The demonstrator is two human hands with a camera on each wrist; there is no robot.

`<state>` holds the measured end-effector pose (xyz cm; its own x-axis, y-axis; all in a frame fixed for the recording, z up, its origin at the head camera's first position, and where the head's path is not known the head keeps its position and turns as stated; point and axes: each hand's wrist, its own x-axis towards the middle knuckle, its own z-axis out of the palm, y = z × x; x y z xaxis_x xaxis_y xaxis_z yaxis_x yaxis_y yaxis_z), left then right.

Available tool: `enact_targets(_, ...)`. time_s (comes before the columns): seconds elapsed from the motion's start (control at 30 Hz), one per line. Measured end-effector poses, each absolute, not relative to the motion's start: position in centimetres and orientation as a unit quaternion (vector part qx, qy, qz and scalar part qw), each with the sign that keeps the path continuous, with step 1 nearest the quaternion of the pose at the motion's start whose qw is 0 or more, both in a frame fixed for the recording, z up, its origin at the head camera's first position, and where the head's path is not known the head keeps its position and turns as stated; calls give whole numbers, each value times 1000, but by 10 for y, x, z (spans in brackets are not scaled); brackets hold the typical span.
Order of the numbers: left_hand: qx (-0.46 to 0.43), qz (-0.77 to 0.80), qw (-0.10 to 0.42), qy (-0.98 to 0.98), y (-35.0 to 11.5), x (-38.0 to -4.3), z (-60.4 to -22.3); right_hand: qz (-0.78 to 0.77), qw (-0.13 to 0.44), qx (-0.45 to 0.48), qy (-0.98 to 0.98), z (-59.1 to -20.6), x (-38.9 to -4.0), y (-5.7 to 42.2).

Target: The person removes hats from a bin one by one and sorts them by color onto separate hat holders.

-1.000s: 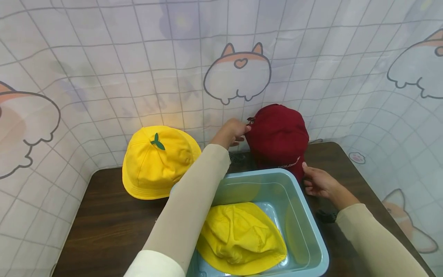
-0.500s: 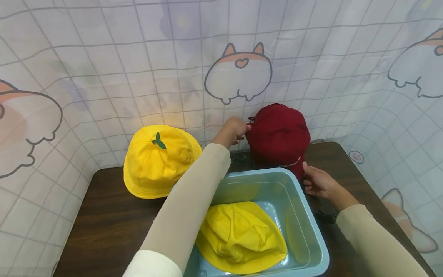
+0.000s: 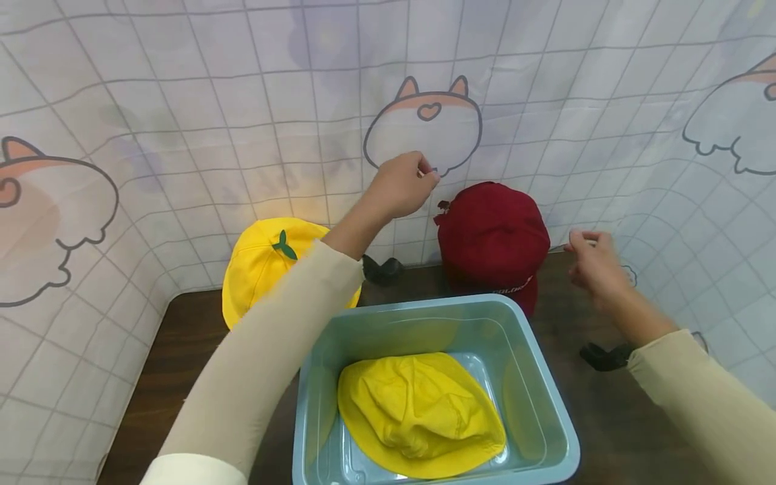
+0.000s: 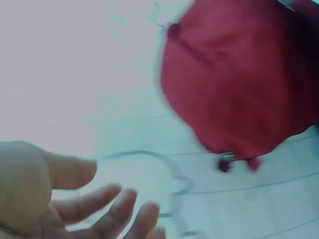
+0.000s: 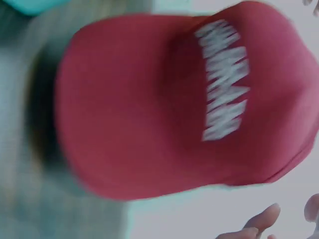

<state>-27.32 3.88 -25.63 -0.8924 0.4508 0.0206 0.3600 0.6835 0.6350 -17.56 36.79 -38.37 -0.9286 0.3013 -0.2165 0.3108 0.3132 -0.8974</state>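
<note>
A dark red baseball cap (image 3: 494,232) rests on the table at the back, behind the tub, against the wall cloth. White lettering shows above its brim in the right wrist view. My left hand (image 3: 403,185) hovers up and to the left of the cap, apart from it, fingers loosely bent around nothing. To the cap's right, my right hand (image 3: 597,266) is raised with nothing in it. A crumpled yellow bucket hat (image 3: 418,411) lies inside the light blue tub (image 3: 418,330). Another yellow hat (image 3: 257,256), with a green sprout on top, stands at the left, partly hidden by my left forearm.
The dark wooden table (image 3: 176,350) backs onto a white gridded cloth (image 3: 291,87) printed with corgi figures. Small black pieces (image 3: 606,357) show beside both wrists. The tub takes up the table's front middle.
Both hands have let go of the red cap. The left hand rose above and left of it; the right hand moved up and to the right. The cap stays in place.
</note>
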Motion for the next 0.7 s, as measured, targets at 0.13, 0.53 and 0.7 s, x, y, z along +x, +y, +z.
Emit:
enact_targets(0.13,269,316,71,907,8,-243,-226,-514,-43,122,848,-337,-169,344)
enact_targets(0.53,348,271,48,896,-109,-158,-243,-467,80,-39,880,-284,-128,237)
enact_targets(0.7,322,271,48,906,-139,-128,-270,-417,130,-105,894,-297,-111,203)
